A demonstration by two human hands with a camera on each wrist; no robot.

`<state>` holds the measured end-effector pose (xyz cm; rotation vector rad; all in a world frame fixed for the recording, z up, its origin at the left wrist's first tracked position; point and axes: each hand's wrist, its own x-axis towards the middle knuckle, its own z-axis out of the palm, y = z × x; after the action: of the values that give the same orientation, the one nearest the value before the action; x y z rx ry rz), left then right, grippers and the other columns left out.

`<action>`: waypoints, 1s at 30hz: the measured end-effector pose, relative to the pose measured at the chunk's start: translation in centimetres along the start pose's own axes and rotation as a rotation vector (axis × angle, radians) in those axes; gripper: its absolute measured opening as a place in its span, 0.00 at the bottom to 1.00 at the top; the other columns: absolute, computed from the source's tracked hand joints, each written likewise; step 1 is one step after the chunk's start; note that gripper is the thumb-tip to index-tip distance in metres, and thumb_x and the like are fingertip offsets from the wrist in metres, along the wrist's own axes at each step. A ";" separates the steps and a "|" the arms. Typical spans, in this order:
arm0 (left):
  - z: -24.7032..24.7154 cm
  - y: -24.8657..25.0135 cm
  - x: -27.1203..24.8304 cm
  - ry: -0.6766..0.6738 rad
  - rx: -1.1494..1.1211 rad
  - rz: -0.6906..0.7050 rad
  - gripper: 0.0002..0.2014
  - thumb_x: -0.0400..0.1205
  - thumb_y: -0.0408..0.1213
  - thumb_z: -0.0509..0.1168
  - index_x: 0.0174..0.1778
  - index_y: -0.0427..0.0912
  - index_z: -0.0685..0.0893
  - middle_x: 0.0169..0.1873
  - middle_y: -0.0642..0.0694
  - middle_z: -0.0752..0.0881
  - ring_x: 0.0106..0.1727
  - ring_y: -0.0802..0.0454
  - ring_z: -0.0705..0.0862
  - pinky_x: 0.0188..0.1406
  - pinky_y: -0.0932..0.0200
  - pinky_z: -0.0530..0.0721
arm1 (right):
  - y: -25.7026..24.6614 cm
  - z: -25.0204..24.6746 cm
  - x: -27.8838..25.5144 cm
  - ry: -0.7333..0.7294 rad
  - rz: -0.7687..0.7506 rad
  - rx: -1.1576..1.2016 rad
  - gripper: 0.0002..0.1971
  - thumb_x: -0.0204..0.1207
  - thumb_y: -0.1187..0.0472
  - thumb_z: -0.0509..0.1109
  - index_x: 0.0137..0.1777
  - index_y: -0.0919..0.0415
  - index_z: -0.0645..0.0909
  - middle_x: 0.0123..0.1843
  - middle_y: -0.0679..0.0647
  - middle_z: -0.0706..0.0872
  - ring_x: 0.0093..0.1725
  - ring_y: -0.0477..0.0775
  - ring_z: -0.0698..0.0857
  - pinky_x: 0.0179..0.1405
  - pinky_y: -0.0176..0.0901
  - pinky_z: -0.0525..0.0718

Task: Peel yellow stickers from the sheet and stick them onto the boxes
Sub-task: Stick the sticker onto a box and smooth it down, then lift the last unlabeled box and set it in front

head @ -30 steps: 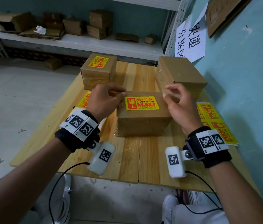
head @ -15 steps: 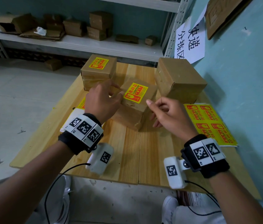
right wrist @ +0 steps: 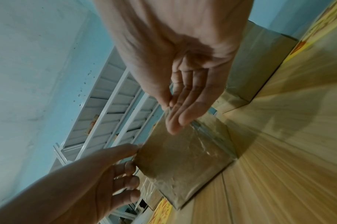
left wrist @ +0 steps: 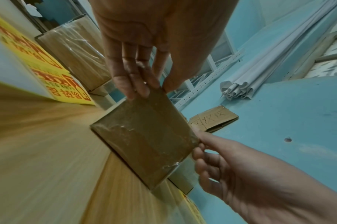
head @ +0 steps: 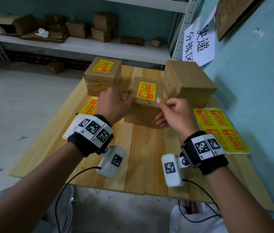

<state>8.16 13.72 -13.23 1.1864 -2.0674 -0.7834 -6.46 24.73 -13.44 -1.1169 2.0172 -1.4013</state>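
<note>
Three brown cardboard boxes stand on the wooden table (head: pixel 138 158). The middle box (head: pixel 142 113) carries a yellow sticker (head: pixel 146 91) on top and sits between the other two. My left hand (head: pixel 116 102) grips its left top corner, thumb against fingers (left wrist: pixel 137 86). My right hand (head: pixel 171 111) holds its near right corner, thumb at the top edge and fingers (right wrist: pixel 183 112) along the side. The far left box (head: pixel 101 81) also bears a sticker (head: pixel 103 66). The right box (head: pixel 189 81) has a bare top. A yellow sticker sheet (head: pixel 220 130) lies at the right.
A second sticker sheet (head: pixel 89 108) lies partly under my left hand. The blue wall (head: pixel 259 98) runs close along the table's right side. A shelf (head: pixel 82 46) with several small cartons stands behind the table.
The middle box has been turned and slid away from me, in between the other two boxes. My right hand, off it half a second ago, is back on its right corner.
</note>
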 end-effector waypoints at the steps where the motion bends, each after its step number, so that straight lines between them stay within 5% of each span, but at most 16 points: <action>1: 0.1 0.0 0.1 -0.014 -0.021 -0.012 0.18 0.83 0.48 0.65 0.68 0.48 0.84 0.39 0.42 0.90 0.41 0.43 0.90 0.48 0.49 0.88 | 0.0 0.0 0.2 0.003 0.003 0.012 0.18 0.84 0.52 0.68 0.38 0.65 0.80 0.29 0.58 0.89 0.25 0.53 0.89 0.21 0.38 0.85; 7: 1.0 0.2 1.4 -0.041 -0.205 -0.098 0.19 0.84 0.40 0.64 0.71 0.44 0.80 0.35 0.42 0.91 0.37 0.50 0.91 0.50 0.48 0.90 | 0.1 0.6 1.8 0.038 0.017 0.039 0.13 0.86 0.55 0.65 0.52 0.67 0.80 0.40 0.60 0.91 0.36 0.58 0.93 0.33 0.45 0.92; 14: 2.2 0.3 3.0 -0.036 -0.271 -0.101 0.21 0.81 0.40 0.67 0.72 0.43 0.79 0.56 0.42 0.89 0.54 0.44 0.88 0.57 0.43 0.88 | 0.6 1.2 3.9 0.051 0.005 -0.043 0.10 0.86 0.54 0.65 0.58 0.58 0.81 0.49 0.50 0.88 0.48 0.51 0.91 0.55 0.57 0.90; 20: 3.2 0.9 4.0 -0.067 -0.265 -0.061 0.20 0.81 0.39 0.65 0.70 0.46 0.81 0.60 0.44 0.88 0.59 0.45 0.86 0.60 0.43 0.86 | 1.1 1.7 5.4 -0.033 0.035 -0.088 0.18 0.87 0.52 0.61 0.74 0.54 0.75 0.72 0.50 0.81 0.68 0.53 0.82 0.70 0.59 0.81; 26: 3.7 1.2 4.8 -0.104 -0.310 -0.081 0.19 0.83 0.37 0.65 0.72 0.45 0.80 0.65 0.45 0.85 0.51 0.50 0.85 0.55 0.45 0.89 | 1.3 2.2 6.3 -0.100 0.068 -0.105 0.25 0.86 0.48 0.61 0.82 0.51 0.67 0.82 0.52 0.71 0.76 0.55 0.77 0.74 0.61 0.77; 30: 3.9 1.9 4.8 -0.117 -0.347 -0.093 0.18 0.83 0.37 0.64 0.71 0.45 0.80 0.65 0.45 0.84 0.50 0.52 0.83 0.58 0.46 0.87 | 0.5 1.7 6.1 -0.091 0.041 -0.104 0.25 0.85 0.48 0.63 0.80 0.52 0.69 0.80 0.51 0.74 0.73 0.55 0.79 0.73 0.60 0.79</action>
<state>2.28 11.02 -13.22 1.0670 -1.8763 -1.2257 -8.90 18.86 -14.03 -1.1540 2.0567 -1.2156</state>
